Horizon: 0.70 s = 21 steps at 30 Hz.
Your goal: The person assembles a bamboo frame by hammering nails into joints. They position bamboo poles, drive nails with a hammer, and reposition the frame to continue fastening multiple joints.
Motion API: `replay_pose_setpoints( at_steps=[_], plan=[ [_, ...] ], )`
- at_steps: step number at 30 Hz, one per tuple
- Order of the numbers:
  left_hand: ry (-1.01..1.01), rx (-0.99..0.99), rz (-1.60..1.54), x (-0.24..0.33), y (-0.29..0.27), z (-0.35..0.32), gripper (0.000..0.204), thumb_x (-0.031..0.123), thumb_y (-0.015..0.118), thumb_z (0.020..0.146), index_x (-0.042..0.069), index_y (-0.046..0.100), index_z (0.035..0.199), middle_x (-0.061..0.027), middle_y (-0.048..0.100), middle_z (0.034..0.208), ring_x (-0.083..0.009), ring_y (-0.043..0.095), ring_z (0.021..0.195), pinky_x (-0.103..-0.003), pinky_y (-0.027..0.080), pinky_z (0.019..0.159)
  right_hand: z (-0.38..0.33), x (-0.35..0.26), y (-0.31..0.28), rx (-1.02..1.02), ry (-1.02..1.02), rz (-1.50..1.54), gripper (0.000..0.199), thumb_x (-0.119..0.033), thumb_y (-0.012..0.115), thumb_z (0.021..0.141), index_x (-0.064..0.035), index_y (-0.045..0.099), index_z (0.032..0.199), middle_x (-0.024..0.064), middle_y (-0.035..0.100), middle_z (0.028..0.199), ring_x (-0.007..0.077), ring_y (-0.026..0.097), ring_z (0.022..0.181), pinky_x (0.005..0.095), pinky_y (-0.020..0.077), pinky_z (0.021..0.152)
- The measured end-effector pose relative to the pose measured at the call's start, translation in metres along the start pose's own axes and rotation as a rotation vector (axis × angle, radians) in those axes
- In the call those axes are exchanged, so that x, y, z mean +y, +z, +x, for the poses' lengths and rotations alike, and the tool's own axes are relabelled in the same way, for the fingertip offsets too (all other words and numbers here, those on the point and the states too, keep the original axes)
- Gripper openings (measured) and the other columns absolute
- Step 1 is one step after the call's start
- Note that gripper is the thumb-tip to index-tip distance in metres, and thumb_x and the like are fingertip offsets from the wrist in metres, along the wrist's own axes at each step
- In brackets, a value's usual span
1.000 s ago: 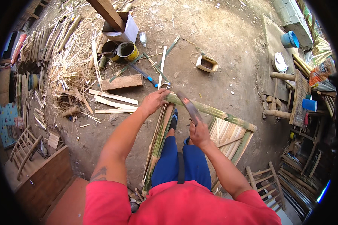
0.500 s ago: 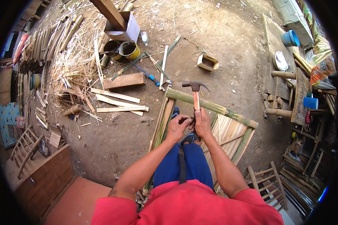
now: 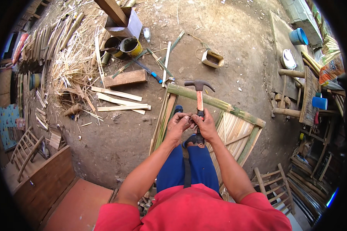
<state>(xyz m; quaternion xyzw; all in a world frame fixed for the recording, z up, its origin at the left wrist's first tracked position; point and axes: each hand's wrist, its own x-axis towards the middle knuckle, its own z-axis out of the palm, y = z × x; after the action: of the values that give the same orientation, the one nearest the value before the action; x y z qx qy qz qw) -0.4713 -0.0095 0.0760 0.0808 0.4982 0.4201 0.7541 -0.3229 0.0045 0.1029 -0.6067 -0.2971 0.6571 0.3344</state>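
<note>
Left hand (image 3: 177,127) moved to centre, I can't tell its grip; right hand (image 3: 206,125) grips hammer (image 3: 199,101); printed bag (image 3: 331,72) upper right.

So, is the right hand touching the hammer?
Touching: the head view shows the right hand holding the hammer by its handle.

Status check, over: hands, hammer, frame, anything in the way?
Right hand gripping hammer. Left hand close beside it; cannot tell if pinching anything. Bamboo frame behind hammer in view. Loose slats left of frame, apart from it.
</note>
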Motion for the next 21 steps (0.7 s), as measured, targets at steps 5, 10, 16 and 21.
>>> replay_pose_setpoints(
  at_steps=[5,10,16,21],
  plan=[
    [0.134,0.072,0.211,0.004,-0.010,0.011,0.020,0.009,0.057,0.104,0.004,0.055,0.123,-0.0094,0.068,0.107,-0.0149,0.068,0.083,-0.027,0.057,0.078,0.001,0.010,0.007,-0.002,0.044,-0.014,0.020,-0.012,0.063,0.100,-0.0030,0.050,0.111,0.0051,0.066,0.083,0.0088,0.063,0.061,0.0230,0.0503,0.048],
    [0.276,0.180,0.313,0.010,-0.019,0.034,0.022,0.006,0.060,0.102,-0.003,0.062,0.122,-0.0095,0.071,0.103,-0.0128,0.069,0.087,-0.024,0.056,0.074,0.005,0.024,0.012,0.097,0.018,-0.106,0.018,-0.012,0.062,0.100,-0.0049,0.051,0.113,0.0029,0.067,0.079,0.0056,0.060,0.057,0.0212,0.0434,0.044],
    [0.401,0.362,0.554,0.049,-0.038,0.069,0.022,0.003,0.065,0.097,-0.003,0.068,0.118,-0.0070,0.072,0.107,-0.0085,0.068,0.087,-0.025,0.055,0.073,0.009,0.039,-0.006,0.205,-0.171,-0.672,0.030,-0.016,0.065,0.093,-0.0028,0.050,0.115,0.0223,0.064,0.077,0.0411,0.066,0.067,0.0496,0.0496,0.063],
    [0.908,0.219,1.210,0.069,-0.045,0.089,0.013,0.008,0.068,0.090,0.000,0.065,0.099,-0.0179,0.066,0.118,-0.0386,0.066,0.105,-0.043,0.052,0.089,0.004,0.026,-0.009,0.164,-0.095,-0.688,0.025,-0.017,0.061,0.095,-0.0044,0.049,0.113,0.0298,0.062,0.077,0.0549,0.061,0.079,0.0565,0.0454,0.066]
  ],
)
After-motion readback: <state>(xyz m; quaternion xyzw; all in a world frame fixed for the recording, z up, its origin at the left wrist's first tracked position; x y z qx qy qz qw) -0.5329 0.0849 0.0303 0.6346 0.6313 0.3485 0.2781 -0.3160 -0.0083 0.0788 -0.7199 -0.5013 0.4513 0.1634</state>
